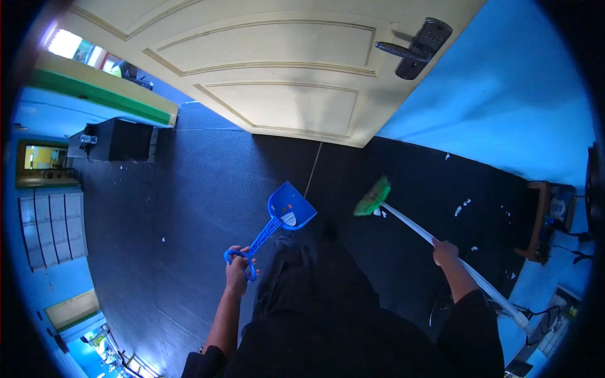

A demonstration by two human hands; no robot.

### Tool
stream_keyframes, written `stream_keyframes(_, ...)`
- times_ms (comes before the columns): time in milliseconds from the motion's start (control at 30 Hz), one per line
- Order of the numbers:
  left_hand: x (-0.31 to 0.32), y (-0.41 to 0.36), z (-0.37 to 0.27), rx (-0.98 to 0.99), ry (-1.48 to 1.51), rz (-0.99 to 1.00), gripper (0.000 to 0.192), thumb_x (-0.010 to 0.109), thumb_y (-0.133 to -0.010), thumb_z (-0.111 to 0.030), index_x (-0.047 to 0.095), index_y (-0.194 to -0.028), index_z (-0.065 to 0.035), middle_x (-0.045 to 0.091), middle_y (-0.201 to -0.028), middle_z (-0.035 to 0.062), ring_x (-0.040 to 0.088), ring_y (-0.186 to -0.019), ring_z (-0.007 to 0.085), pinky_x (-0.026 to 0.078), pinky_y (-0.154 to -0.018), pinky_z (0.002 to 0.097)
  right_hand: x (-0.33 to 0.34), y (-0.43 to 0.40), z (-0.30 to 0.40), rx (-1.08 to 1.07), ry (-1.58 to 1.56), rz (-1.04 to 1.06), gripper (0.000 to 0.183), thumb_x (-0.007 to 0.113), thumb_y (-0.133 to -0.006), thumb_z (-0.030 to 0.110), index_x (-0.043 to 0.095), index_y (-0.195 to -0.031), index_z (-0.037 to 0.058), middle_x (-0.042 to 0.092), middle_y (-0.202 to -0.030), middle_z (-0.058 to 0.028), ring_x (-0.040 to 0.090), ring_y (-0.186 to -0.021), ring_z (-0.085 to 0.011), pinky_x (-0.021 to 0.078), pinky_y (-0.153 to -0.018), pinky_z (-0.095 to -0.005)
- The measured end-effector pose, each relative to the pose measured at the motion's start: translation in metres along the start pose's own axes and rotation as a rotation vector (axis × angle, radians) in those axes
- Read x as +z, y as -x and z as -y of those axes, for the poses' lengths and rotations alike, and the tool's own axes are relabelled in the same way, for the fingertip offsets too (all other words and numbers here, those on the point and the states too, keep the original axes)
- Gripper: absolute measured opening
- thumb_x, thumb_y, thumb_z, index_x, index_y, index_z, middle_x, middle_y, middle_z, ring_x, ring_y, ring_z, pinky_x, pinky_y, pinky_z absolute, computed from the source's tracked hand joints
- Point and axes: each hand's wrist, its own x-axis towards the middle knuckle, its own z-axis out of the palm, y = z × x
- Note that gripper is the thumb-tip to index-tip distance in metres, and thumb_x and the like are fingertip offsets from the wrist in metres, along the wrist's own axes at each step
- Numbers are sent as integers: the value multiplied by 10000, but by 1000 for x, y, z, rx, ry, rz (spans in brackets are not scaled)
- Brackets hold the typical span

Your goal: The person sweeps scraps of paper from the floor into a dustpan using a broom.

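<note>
My left hand (pixel 239 270) grips the looped handle of a blue plastic dustpan (pixel 286 201). A white scrap (pixel 288 219) and several small bits lie in its pan. My right hand (pixel 445 252) is closed around the white pole of a broom (pixel 409 220). The broom's green bristle head (pixel 373 197) is to the right of the dustpan, apart from it, and looks slightly blurred. Small white paper-like scraps (pixel 379 212) show beside the bristles on the dark floor (pixel 198 203).
A cream panelled door (pixel 283 101) with a dark lever lock (pixel 424 48) stands ahead, beside a blue wall (pixel 496 90). More white scraps (pixel 462 207) lie at right, near a wooden-framed item (pixel 539 222). A black box-like piece (pixel 130 140) stands at far left.
</note>
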Motion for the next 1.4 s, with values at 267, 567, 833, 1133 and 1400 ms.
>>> stream_keyframes(267,29,-3,-21,10,-87,65,425,433,-775,-117,400,-1196,-161,520,-1196,126,568,-839,237,544,-599,413,-34,18,-61,1,-145,66,482,469,-873,177,451,-1350,241,590,-1209,-123,587,-1082,-315,466,-920,-443)
stream_keyframes(567,109,-33,-47,3,-300,299,444,427,-794,-92,392,-1232,-156,534,-1202,112,578,-874,240,545,-622,412,-50,38,-108,174,-186,137,318,515,-851,149,621,-1148,106,617,-1163,-120,594,-1071,-299,478,-909,-436)
stream_keyframes(833,186,-81,-57,7,-324,456,423,466,-774,-55,414,-1178,-168,518,-1184,83,545,-868,213,529,-615,394,7,72,-116,366,-170,159,303,570,-799,116,650,-1090,92,648,-1093,-133,622,-1015,-307,503,-859,-434)
stream_keyframes(1133,287,-161,-48,72,-550,644,374,494,-753,-13,459,-1098,-153,517,-1000,45,519,-771,142,481,-560,322,71,82,-72,669,-447,328,292,631,-758,179,683,-1027,80,655,-1086,-129,638,-1004,-301,525,-821,-434)
stream_keyframes(1400,392,-190,4,234,-921,833,283,493,-801,-57,449,-1070,-131,513,-821,42,502,-627,139,449,-560,306,157,65,-18,645,-649,351,287,625,-772,178,677,-1043,97,657,-1067,-131,632,-1014,-306,526,-810,-448)
